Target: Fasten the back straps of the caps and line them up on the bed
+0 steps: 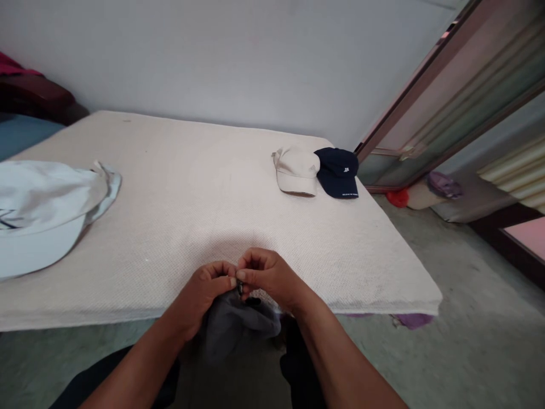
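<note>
At six o'clock, left hand (212, 282) and right hand (272, 276) meet, fingertips pinching a small dark fitting (240, 288) on a soft grey fabric item (244, 322) that hangs at the near edge of a white textured bed cover (170, 227). Good handling: steady the fabric with one pinch, work the fitting gently with the other, and keep loose folds clear. A beige cloth cap (297, 162) lies at one o'clock.

Matt grey cloth (242, 324) below the grip (237, 277); textured, matt, pale woven cover (191, 199) beyond; smooth, matt concrete-like floor (477, 318) to its right.
</note>
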The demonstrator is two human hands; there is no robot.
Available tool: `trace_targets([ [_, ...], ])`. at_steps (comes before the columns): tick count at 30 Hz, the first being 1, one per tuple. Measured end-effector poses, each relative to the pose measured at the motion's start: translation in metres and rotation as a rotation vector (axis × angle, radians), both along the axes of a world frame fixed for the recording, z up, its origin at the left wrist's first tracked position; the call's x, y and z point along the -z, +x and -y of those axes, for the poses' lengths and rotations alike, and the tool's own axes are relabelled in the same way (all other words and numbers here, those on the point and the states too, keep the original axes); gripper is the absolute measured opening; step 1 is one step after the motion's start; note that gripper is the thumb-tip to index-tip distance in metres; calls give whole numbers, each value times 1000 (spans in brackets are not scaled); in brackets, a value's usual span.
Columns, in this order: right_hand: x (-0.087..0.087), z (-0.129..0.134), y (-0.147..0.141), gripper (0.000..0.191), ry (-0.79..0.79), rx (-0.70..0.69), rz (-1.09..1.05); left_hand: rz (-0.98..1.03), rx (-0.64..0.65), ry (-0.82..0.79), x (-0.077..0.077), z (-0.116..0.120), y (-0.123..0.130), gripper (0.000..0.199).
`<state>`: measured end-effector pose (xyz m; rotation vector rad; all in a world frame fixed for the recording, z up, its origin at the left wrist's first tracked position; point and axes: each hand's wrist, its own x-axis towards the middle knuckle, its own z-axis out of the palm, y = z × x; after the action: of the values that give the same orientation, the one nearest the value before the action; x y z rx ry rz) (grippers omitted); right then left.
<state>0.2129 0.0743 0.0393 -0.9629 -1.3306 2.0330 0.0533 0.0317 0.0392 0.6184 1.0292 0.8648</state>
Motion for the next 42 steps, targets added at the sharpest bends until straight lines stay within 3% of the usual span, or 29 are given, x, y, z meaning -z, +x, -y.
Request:
trace_targets([
  [13, 0, 0, 2, 20, 86, -102, -4, 42, -23, -59, 4, -1, -1, 5],
  [25, 4, -2, 6, 22, 269, -134, 205, -17, -24, -46, 15, 0, 0, 7],
  [35, 5, -8, 14, 24, 354, -221, 276, 0, -18, -86, 16, 0, 7, 7],
  [42, 3, -7, 11, 23, 459, -204, 359, -18, -27, -76, 19, 1, 5, 8],
])
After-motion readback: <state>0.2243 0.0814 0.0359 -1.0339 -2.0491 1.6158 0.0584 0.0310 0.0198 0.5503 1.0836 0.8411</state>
